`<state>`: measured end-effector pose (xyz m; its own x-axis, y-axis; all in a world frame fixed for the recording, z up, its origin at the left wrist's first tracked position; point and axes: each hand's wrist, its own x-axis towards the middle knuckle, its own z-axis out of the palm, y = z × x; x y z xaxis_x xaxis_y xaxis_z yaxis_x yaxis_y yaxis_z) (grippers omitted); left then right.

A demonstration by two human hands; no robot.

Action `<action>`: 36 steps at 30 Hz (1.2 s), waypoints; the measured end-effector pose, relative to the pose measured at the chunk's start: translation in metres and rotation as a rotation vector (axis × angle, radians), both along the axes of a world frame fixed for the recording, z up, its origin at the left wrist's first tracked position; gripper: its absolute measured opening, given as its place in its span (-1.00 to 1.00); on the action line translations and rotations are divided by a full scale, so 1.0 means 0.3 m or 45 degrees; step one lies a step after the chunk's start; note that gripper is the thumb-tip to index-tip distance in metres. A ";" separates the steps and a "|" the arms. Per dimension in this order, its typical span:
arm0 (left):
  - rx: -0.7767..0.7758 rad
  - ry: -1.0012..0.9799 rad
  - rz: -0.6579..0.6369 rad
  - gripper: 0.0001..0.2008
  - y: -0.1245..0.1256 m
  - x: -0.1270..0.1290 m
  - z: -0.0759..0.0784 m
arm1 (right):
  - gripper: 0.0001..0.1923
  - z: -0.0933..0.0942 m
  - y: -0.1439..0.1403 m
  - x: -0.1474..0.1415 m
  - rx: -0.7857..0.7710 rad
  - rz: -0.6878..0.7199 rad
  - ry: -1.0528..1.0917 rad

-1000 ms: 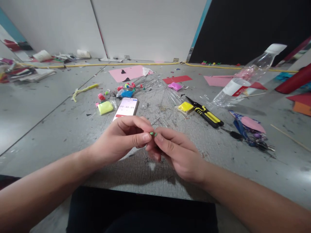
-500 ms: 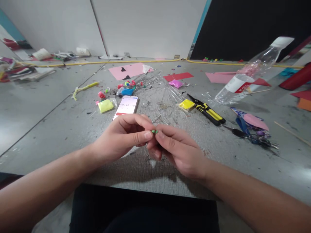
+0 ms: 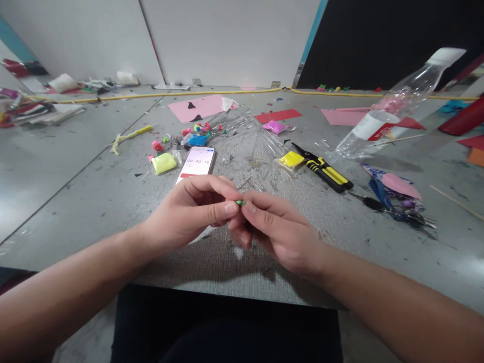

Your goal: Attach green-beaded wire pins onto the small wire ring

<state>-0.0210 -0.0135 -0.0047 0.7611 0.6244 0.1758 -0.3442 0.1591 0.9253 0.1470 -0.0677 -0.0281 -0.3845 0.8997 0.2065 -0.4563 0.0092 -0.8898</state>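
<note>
A tiny green piece of modelling clay (image 3: 240,202) sits between the fingertips of both hands, above the near part of the table. My left hand (image 3: 196,206) pinches it from the left with thumb and forefinger. From the right, my right hand (image 3: 278,227) closes thumb and forefinger on the same piece, its other fingers curled beneath. Most of the piece is hidden by the fingertips. Just beyond my left hand lies a phone (image 3: 194,164) with a timer on its screen. A packet of pale yellow clay (image 3: 164,164) is left of the phone.
Yellow-and-black pliers (image 3: 325,171) lie right of centre beside a yellow clay packet (image 3: 291,159). A tilted plastic bottle (image 3: 381,123) and a bunch of keys (image 3: 410,214) are at the right. Thin clear strips (image 3: 242,126), a blue packet (image 3: 197,140) and pink paper (image 3: 200,107) lie farther back.
The view has shifted slightly. Both hands keep nearly the same pose, and the green piece shows a little differently between the fingertips.
</note>
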 end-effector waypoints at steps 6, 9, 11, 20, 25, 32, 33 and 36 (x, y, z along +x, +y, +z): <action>-0.020 0.021 0.002 -0.93 0.002 0.000 0.001 | -0.68 0.004 0.000 -0.004 -0.020 -0.002 0.003; -0.032 0.011 0.001 -0.94 0.004 0.001 0.000 | -0.67 0.009 0.000 -0.004 -0.028 -0.017 0.001; -0.036 0.010 0.003 -0.93 0.004 0.001 0.000 | -0.67 0.010 0.000 -0.003 -0.027 -0.019 -0.001; -0.008 0.026 -0.008 -0.90 0.000 0.002 -0.001 | -0.68 0.000 0.001 0.000 -0.002 -0.010 0.014; -0.021 0.034 -0.003 -0.94 0.000 0.004 -0.004 | -0.68 0.000 0.002 -0.003 -0.029 -0.021 0.001; 0.094 0.016 0.095 -0.92 -0.005 0.007 -0.005 | -0.68 -0.003 0.004 -0.006 -0.032 -0.016 0.015; 0.114 0.007 0.096 -0.92 -0.007 0.007 -0.005 | -0.68 -0.003 0.004 -0.006 -0.033 -0.011 0.023; 0.173 -0.005 0.100 -0.89 -0.010 0.005 -0.006 | -0.68 -0.003 0.004 -0.006 -0.041 -0.002 0.031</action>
<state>-0.0194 -0.0164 -0.0065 0.7098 0.6526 0.2652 -0.3542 0.0051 0.9352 0.1452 -0.0663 -0.0289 -0.3785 0.9066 0.1868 -0.4780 -0.0186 -0.8781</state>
